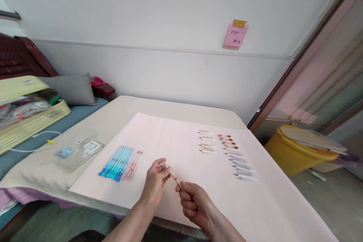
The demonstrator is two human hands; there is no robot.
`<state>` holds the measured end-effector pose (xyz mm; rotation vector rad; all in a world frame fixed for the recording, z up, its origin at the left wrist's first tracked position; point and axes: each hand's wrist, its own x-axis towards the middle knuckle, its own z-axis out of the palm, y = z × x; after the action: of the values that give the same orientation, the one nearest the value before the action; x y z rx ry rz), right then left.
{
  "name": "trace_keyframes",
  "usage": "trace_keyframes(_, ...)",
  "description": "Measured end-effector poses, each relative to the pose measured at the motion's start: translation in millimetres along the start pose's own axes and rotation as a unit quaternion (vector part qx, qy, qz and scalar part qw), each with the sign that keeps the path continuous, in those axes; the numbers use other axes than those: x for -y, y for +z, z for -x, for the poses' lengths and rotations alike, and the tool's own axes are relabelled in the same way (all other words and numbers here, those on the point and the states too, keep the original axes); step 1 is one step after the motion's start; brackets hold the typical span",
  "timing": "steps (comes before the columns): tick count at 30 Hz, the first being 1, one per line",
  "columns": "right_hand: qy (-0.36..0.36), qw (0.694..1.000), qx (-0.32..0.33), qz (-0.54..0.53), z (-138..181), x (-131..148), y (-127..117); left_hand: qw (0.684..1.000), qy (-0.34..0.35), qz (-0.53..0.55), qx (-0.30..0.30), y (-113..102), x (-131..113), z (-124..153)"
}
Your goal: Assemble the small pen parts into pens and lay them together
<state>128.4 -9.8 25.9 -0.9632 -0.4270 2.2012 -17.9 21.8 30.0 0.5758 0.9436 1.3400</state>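
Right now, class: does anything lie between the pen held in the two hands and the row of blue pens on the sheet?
Nothing visible: only bare sheet separates the pen from the blue pens, apart from the few red pens beside them.

Pink note (235, 36) writing too small to read

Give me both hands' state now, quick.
Left hand: fingers closed on one end of the small pen.
Right hand: fingers closed on its other end.
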Motion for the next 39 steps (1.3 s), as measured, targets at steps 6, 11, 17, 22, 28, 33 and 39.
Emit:
trace_keyframes(6, 0.015, 0.999, 0.030, -0.042, -0.1, -2.4, -3.0, 1.000, 0.007, 0.000, 0.011, 0.0, -1.1, 1.0)
trace_keyframes(11, -0.041, 0.999, -0.019, 0.006, -4.6, -8.5, 0.9, 0.998, -0.025, -0.029, 0.041, 3.4, 6.8, 7.9)
trace_keyframes(17, -0.134, 0.973, -0.077, 0.171, -1.9, -5.2, 3.5, 0.999, -0.037, -0.005, 0.013, 0.0, 6.9, 4.4)
trace_keyframes(22, -0.247, 0.922, -0.016, 0.298, 7.5, 4.0, 10.3, 0.997, -0.066, 0.042, -0.015, -8.0, -7.2, -7.8)
trace_keyframes(28, -0.264, 0.902, 0.022, 0.341, 10.2, 4.4, 5.6, 0.994, -0.096, 0.047, 0.035, -5.7, -8.2, -4.5)
trace_keyframes(33, -0.292, 0.860, -0.008, 0.420, 13.2, 4.6, 4.2, 0.992, -0.104, 0.027, 0.073, -4.6, -5.5, -2.7)
trace_keyframes(39, -0.294, 0.822, -0.019, 0.488, 15.6, 1.2, 6.1, 0.990, -0.104, 0.011, 0.092, -4.6, -2.6, -2.9)
